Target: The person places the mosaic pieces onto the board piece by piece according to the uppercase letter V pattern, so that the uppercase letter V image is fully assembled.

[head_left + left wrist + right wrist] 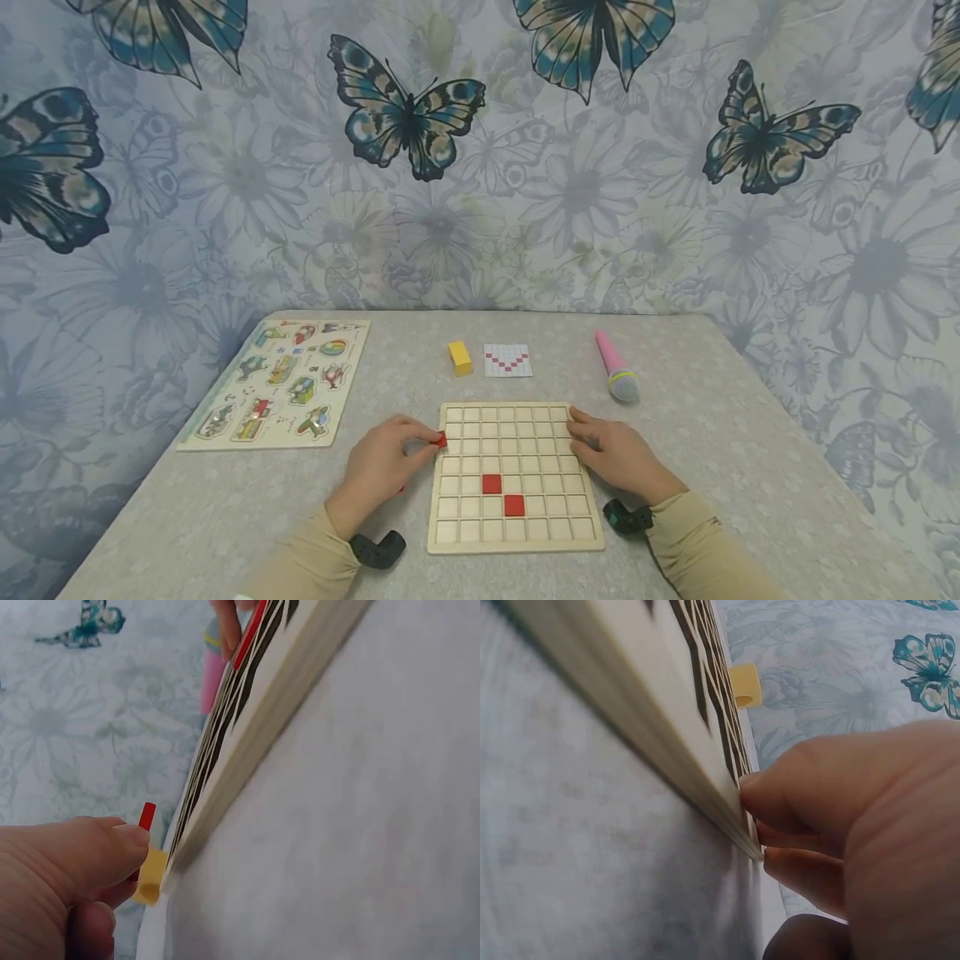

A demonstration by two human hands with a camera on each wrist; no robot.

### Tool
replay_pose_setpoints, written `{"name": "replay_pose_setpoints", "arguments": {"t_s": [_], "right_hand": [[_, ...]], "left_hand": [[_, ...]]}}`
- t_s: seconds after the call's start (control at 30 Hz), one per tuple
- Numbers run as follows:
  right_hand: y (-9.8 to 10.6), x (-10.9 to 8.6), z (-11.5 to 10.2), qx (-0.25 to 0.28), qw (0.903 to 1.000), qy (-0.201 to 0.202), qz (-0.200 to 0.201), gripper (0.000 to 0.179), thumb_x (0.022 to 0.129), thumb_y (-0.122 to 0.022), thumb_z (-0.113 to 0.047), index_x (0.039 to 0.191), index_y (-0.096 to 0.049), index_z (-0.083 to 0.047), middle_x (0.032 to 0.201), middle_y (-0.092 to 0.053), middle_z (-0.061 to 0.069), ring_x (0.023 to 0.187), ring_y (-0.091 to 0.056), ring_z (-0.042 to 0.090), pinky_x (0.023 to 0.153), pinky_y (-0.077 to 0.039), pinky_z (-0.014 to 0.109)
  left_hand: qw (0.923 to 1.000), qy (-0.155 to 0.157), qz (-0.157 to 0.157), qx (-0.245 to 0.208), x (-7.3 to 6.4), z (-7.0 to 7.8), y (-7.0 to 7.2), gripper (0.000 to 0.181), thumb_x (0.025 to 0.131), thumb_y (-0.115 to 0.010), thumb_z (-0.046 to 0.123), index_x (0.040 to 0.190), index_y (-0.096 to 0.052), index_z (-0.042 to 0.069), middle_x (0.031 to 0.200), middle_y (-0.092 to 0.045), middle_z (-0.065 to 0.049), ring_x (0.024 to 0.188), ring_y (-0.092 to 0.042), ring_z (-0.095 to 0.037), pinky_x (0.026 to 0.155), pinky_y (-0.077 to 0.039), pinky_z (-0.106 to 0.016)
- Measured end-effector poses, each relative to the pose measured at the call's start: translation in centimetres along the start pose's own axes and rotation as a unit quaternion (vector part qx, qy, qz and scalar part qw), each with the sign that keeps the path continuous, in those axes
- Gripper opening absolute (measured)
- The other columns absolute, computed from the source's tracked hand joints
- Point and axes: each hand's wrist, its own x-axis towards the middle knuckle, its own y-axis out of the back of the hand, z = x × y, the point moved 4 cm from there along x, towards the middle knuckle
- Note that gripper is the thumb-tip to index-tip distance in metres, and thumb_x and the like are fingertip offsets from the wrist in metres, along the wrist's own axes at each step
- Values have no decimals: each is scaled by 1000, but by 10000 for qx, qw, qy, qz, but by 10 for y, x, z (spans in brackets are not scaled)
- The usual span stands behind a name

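Red tile (442,440), thin and likely light, stiff and somewhat slick, best taken by its edges, sits pinched at the fingertips of a person's left hand (381,460), by the left rim of a wooden grid board (516,546). Right of that grip and nearer the person, two red square tiles (491,484) lie in the grid; across it, the right hand (621,454) rests relaxed fingers against the board's opposite edge.

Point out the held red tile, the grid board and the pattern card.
Held red tile (148,815): left wrist view, its upper end.
Grid board (511,465): head view, a bare middle cell.
Pattern card (507,361): head view, its printed face's middle.
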Motion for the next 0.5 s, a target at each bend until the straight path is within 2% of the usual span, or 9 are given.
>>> {"name": "replay_pose_setpoints", "arguments": {"t_s": [0.07,0.23,0.4,0.5], "right_hand": [[0,0,1,-73,10000,-4,12,41,101,-65,-25,137,-65,-5,152,-53,11,137,-54,33,107,-46,53],[0,-2,2,-73,10000,-55,10,41,101,-65,-24,137,-65,-4,152,-54,11,138,-54,33,108,-45,53],[-1,-1,1,17,10000,-61,-15,42,101,-65,-25,138,-65,-5,153,-53,10,139,-52,33,109,-45,53],[-2,1,0,49,10000,-56,-24,43,101,-65,-26,138,-65,-5,153,-52,9,139,-52,32,110,-44,52]], "left_hand": [[9997,-213,-22,-99,0,6,-5,15,84,-86,28,95,-81,36,103,-69,17,71,-58,-3,58,-45,-22],[9974,-661,-188,-230,-3,19,-15,12,85,-86,29,94,-82,34,100,-68,20,79,-62,-1,61,-45,-20],[9953,-879,-357,-211,-6,25,-19,10,86,-85,30,95,-82,34,103,-68,20,65,-52,3,53,-39,-19],[9940,-951,-483,-224,-7,25,-20,10,86,-84,32,95,-82,35,104,-68,20,64,-48,6,52,-37,-19]]}}
